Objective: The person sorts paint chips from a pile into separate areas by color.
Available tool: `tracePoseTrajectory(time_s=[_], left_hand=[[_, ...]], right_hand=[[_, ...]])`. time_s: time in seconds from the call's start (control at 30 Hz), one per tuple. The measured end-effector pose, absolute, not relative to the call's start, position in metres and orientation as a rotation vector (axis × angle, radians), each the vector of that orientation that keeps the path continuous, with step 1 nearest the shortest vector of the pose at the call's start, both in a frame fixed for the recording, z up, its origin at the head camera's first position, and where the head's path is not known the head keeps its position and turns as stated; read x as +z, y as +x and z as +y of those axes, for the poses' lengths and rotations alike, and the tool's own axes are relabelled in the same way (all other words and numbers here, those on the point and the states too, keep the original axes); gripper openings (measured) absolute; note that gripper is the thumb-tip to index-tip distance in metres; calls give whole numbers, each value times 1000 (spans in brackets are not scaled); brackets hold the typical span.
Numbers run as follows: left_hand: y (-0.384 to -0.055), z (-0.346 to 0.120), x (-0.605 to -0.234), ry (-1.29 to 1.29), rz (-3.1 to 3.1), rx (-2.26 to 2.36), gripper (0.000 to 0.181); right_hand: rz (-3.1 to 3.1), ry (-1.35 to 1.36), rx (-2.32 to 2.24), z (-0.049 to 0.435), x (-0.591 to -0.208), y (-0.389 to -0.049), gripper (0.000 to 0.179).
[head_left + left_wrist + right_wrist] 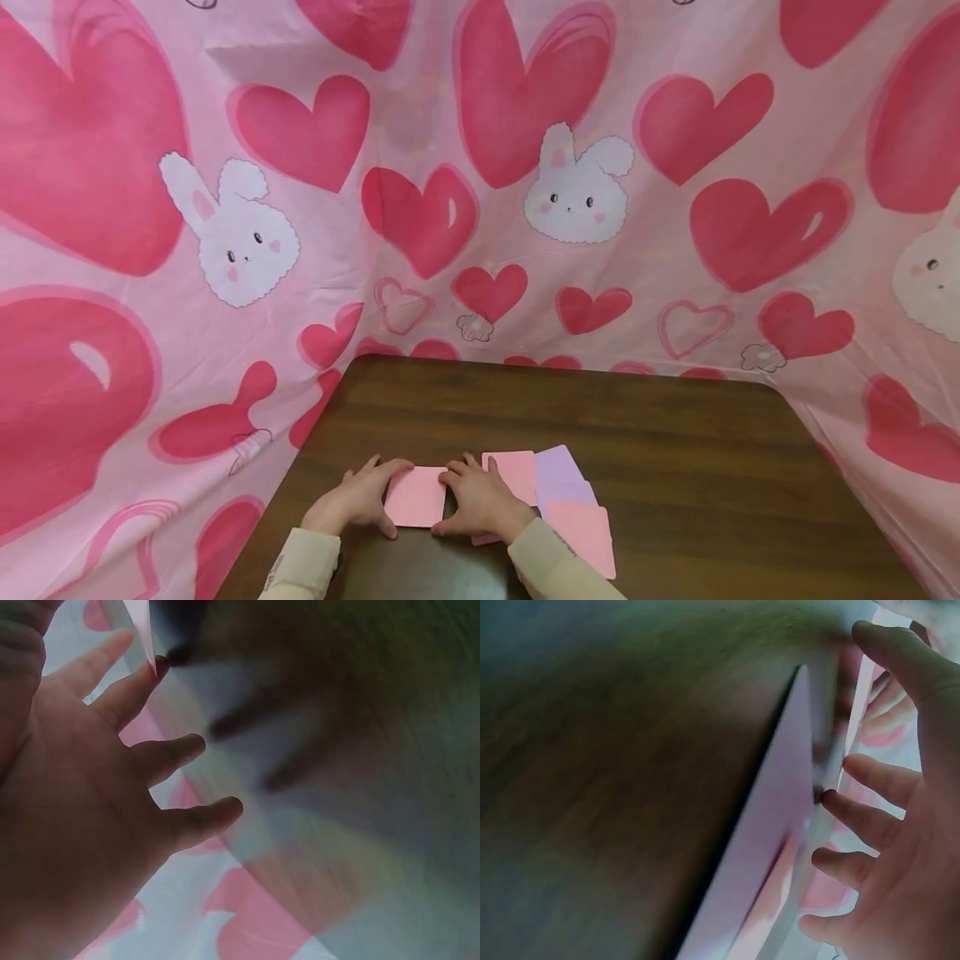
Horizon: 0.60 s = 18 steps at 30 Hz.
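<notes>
While both hands (352,500) (480,504) flank blank pink card (415,496), fingers spread, touching its edges

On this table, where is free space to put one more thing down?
The dark table is bare across its far half, behind the papers, and along the right side beyond the fanned pink and lilac sheets. The near middle is crowded: the left hand and right hand flank a pink square.

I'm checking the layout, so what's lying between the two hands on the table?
In the head view, a pink square sheet lies flat between the left hand and right hand, whose fingers touch its opposite edges.
</notes>
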<state>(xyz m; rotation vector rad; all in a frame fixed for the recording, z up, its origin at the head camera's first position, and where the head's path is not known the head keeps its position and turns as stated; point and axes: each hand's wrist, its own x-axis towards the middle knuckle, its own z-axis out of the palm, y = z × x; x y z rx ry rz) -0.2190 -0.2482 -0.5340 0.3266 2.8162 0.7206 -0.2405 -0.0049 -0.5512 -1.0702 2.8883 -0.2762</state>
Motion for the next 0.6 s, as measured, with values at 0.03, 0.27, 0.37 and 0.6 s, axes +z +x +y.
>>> tracePoseTrajectory(time_s=[0.03,0.27,0.37,0.6], left_hand=[[-219,-248,-535,318,2811,727,99],[-220,-248,-535,304,2792,715,102],[-220,-246,-535,296,2783,709,105],[-219,-236,-530,307,2803,698,107]], right_hand=[[2883,-1067,-270,-5,-552,-240,76],[2877,-1059,-243,-5,-554,-239,78],[2882,-1062,-235,-5,-554,-239,78],[2902,-1098,-257,0,-551,-236,80]])
